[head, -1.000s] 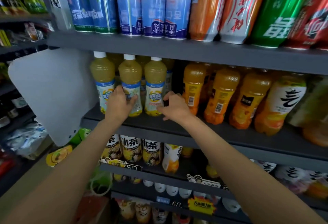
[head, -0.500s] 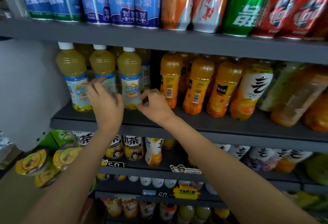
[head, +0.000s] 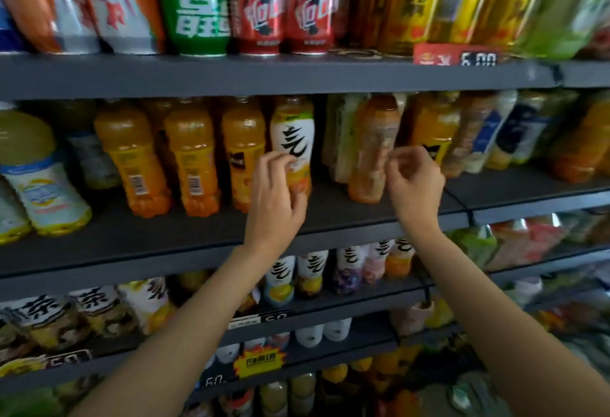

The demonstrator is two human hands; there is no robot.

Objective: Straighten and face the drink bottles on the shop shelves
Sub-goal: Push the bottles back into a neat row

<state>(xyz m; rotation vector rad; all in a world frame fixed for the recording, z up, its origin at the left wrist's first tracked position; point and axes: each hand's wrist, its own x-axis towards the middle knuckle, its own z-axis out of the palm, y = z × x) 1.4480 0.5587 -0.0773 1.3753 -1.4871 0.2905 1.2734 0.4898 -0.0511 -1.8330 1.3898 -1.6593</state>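
On the middle shelf (head: 158, 235) stands a row of orange juice bottles (head: 189, 159). Right of them is a white-labelled bottle (head: 292, 134) with black characters. My left hand (head: 272, 205) is at its lower half, fingers curled over the front and thumb under its right side. A pale orange bottle (head: 371, 152) stands further right, apart from the row. My right hand (head: 417, 185) hangs just right of it with fingers loosely curled and nothing in them; whether the fingertips touch the bottle is unclear.
Tall cans (head: 198, 3) fill the shelf above, with a red price tag (head: 458, 55) on its edge. Pale yellow bottles (head: 36, 182) stand at the far left. More white-labelled bottles (head: 312, 271) line the shelf below. Blurred bottles crowd the right end.
The view and both hands have shifted right along the shelf, from the pale yellow bottles past the orange ones to the white-labelled bottle and the pale orange one.
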